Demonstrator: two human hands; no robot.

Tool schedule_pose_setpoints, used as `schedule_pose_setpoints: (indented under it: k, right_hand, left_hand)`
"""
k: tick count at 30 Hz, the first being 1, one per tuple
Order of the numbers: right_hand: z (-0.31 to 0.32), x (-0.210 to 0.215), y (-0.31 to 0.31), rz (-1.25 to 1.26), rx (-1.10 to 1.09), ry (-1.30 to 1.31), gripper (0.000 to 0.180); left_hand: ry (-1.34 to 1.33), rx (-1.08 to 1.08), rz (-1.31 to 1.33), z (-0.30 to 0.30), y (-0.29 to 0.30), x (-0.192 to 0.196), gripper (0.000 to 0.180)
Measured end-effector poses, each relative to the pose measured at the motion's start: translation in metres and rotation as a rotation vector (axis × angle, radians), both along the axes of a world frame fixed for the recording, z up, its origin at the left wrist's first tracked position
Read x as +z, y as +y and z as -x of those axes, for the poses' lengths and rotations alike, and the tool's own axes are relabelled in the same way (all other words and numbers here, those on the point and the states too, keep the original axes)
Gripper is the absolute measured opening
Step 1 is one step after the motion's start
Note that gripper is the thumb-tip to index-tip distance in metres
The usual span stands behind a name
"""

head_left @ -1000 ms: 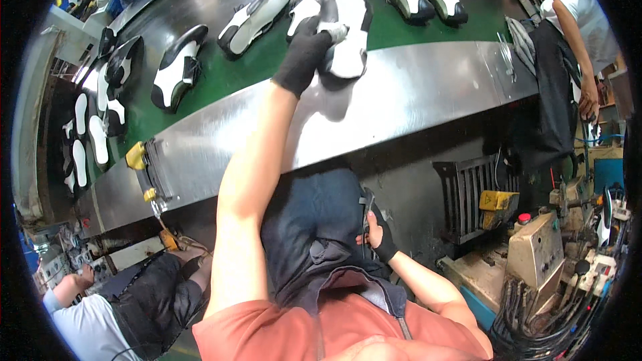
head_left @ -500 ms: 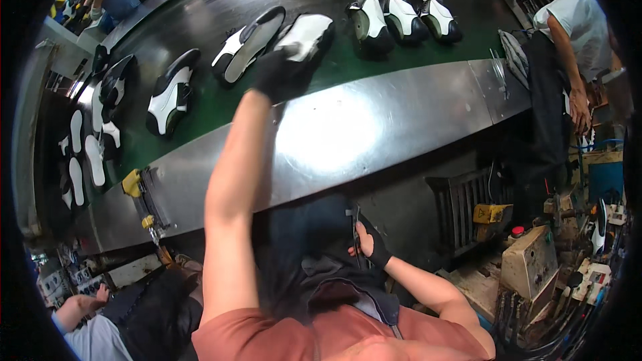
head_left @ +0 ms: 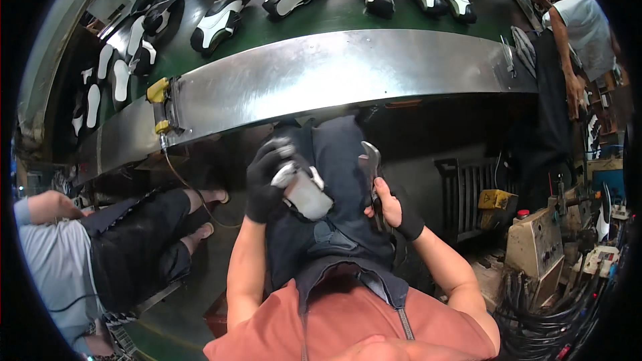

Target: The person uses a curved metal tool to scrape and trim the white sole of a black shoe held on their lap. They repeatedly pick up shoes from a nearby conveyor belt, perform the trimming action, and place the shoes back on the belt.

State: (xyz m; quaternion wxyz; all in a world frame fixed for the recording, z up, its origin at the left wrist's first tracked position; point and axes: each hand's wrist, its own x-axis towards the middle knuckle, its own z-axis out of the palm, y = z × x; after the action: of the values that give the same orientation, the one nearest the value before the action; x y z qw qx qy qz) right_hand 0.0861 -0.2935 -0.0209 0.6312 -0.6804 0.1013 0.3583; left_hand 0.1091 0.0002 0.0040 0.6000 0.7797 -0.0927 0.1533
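Observation:
My left hand (head_left: 266, 184), in a black glove, is shut on a white and grey shoe (head_left: 306, 192) and holds it over my dark apron (head_left: 334, 160), above my lap. My right hand (head_left: 393, 208), wearing a black wrist wrap, grips a metal plier-like tool (head_left: 370, 162) upright just to the right of the shoe. The two hands are close together but apart, below the steel edge of the belt line.
A green conveyor belt (head_left: 348, 17) carries several black and white shoes (head_left: 219, 21) behind a curved steel ledge (head_left: 334, 73). A seated person (head_left: 100, 247) is at my left. Another person (head_left: 576, 37) stands at the right, near machines and cables (head_left: 535, 247).
My left hand has come back from the belt, where it was reaching for a white shoe, down to my lap with a shoe in it. My right hand stayed put with its tool.

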Motion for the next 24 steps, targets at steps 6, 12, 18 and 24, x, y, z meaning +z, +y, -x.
schedule_pose_setpoints:
  k: [6, 12, 18, 24]
  right_hand:
    - [0.029, 0.032, 0.043, -0.278, 0.176, -0.129, 0.045]
    - [0.0, 0.02, 0.08, -0.469, -0.009, 0.195, 0.046]
    - [-0.017, 0.011, 0.05, -0.204, 0.168, 0.085, 0.054]
    - [-0.027, -0.016, 0.066, -1.024, 0.199, 0.532, 0.047]
  left_hand:
    - [0.281, -0.172, 0.026, -0.046, -0.028, -0.005, 0.031]
    - [0.165, -0.202, 0.44, -0.053, -0.019, -0.032, 0.043]
    - [0.101, -0.132, 0.319, -0.053, -0.025, -0.034, 0.051]
    - [0.247, -0.107, 0.486, -0.049, -0.036, -0.024, 0.066]
